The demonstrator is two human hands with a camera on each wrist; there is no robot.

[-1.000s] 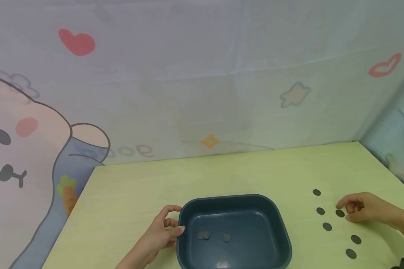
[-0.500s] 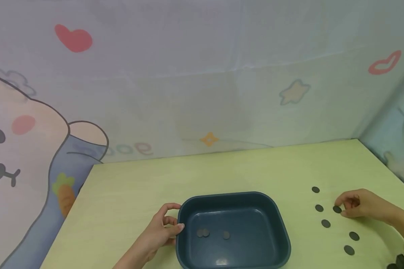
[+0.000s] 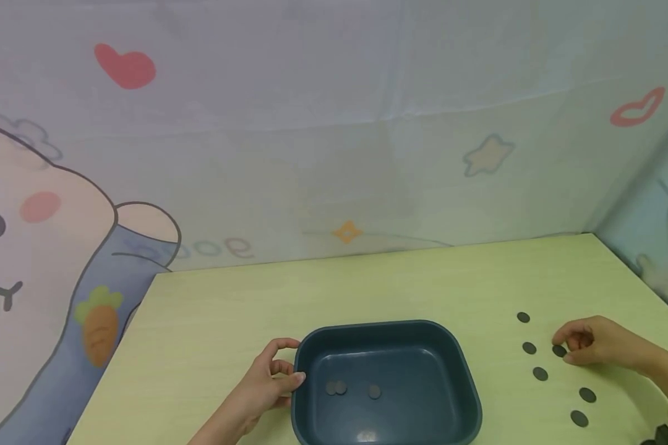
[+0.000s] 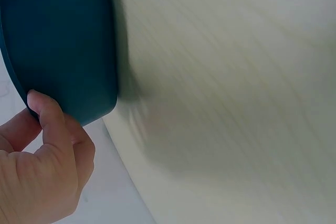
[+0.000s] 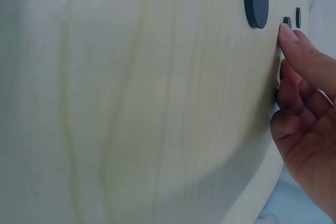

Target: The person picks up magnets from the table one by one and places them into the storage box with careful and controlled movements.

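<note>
Head view: left hand (image 3: 264, 383) grips the tub (image 3: 386, 341); toward the right edge of the tabletop (image 3: 228, 309), right hand (image 3: 598, 342) pinches a disc (image 3: 559, 351) I should squeeze evenly.

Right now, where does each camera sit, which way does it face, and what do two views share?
Head: on the head, facing forward and down at table, blue tray and dark discs; left hand and right hand show.
Left wrist: worn there, facing the tray's outer side; left hand shows.
Right wrist: worn there, facing table and discs; right hand shows.
Shared: head and left wrist both show the left hand gripping the tray.
</note>
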